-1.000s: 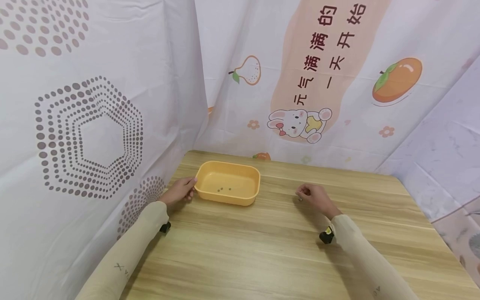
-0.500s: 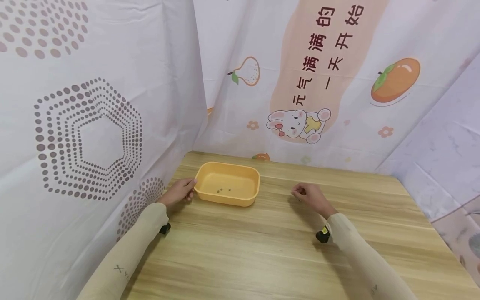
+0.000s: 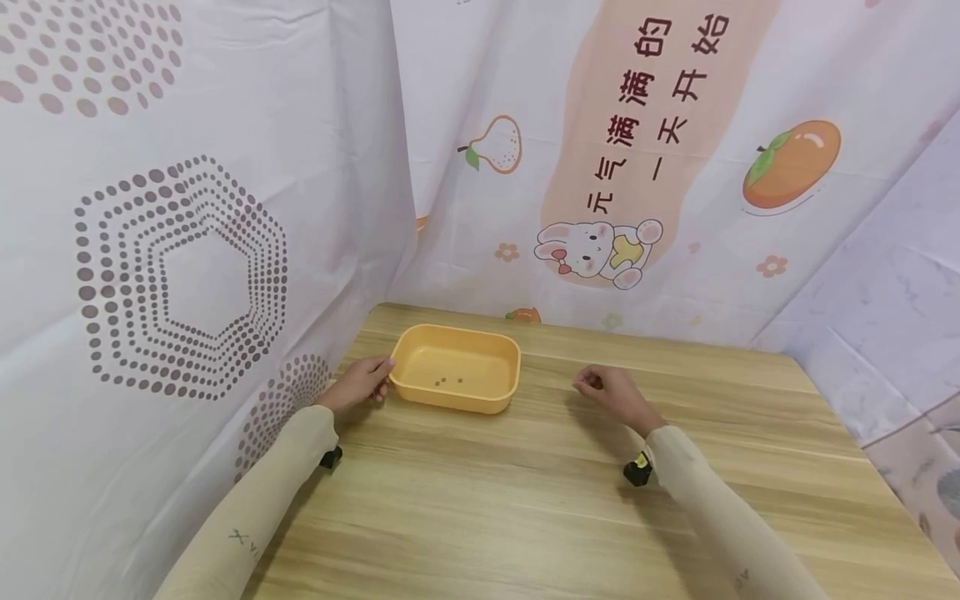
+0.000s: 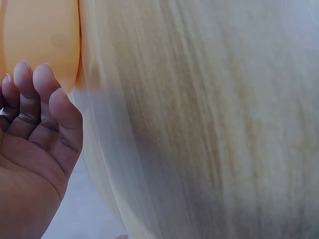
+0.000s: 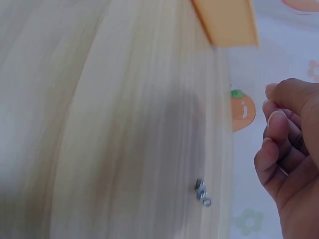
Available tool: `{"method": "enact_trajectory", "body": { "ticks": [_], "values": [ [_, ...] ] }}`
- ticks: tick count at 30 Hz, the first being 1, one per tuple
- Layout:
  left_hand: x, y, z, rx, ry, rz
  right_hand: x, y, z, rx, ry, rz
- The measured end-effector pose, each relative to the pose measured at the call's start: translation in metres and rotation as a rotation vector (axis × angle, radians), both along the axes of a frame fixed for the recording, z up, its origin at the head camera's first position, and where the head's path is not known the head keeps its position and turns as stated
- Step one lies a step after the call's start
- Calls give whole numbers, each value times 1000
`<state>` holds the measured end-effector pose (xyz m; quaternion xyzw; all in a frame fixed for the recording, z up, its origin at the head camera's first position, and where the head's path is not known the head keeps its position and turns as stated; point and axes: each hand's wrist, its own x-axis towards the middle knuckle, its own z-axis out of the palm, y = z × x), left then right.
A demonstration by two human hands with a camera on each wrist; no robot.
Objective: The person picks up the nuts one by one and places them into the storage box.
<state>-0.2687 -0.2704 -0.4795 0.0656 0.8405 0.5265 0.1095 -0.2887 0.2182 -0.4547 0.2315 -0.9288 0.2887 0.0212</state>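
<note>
At the left end of a yellow plastic tray, my left hand grips the rim, with the thumb at the top edge and the fingers curled below. Its fingertips overlap the orange-looking tray wall in the left wrist view. A few small dark metal pieces lie on the tray's floor. My right hand hovers right of the tray, thumb and index finger brought together; I cannot tell whether something small is pinched there. Below it, small shiny metal nuts lie clustered on the table, hidden in the head view.
The wood-grain table runs back to a printed curtain. Another white curtain hangs close along the left side, beside the left arm. In the right wrist view, the tray's end shows at the top.
My right hand has moved left toward the tray, away from the spot where a small nut showed beneath its fingertips. The left hand and tray have stayed in place.
</note>
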Motion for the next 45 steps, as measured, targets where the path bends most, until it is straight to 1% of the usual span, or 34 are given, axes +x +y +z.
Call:
{"method": "enact_trajectory", "body": {
  "ticks": [4,13,24,29,34,38,45],
  "values": [
    [0,-1,-1,-7,9,-12,1,-7,3,-3,14,3],
    [-2,-1,-3,24,5,-6,2,-17,8,-39,32,16],
    [-2,-1,-1,20,-9,2,4,-29,13,-81,82,48],
    [-1,-1,0,10,-3,5,5,-33,14,-73,52,41],
    [0,-1,0,-6,-7,10,5,-38,16,-74,23,57],
    [0,0,0,-17,-5,16,5,-42,16,-72,19,57],
    [2,0,1,4,-8,3,3,-49,16,-105,11,68]
  ]
}}
